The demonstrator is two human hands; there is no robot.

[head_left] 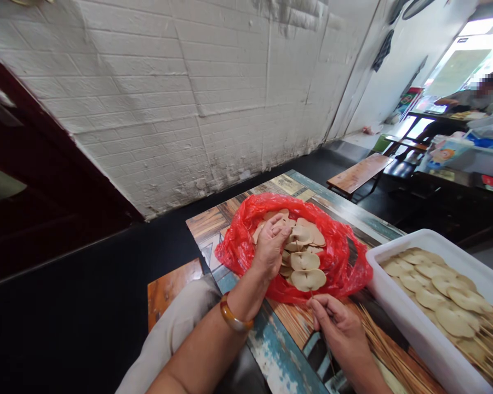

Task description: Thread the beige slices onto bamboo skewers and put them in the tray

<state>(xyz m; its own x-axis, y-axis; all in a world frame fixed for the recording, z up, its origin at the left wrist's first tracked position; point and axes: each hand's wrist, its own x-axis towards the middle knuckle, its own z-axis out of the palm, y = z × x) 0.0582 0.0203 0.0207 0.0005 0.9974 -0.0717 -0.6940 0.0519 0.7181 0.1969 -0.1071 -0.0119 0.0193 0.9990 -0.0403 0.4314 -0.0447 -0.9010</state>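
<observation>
Tan discs line a thin skewer above a red plastic bag, right fingers pinching its lower end; left fingers curl beside the uppermost disc, their grip unclear.

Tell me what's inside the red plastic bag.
Inside the red plastic bag are flat tan slices. The left hand and the skewered slices cover part of them from view; the bag's bottom beneath the pile cannot be seen.

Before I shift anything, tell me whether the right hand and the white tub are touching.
Apart. The head view shows thin sticks and a strip of table between the right hand and the white tub.
</observation>
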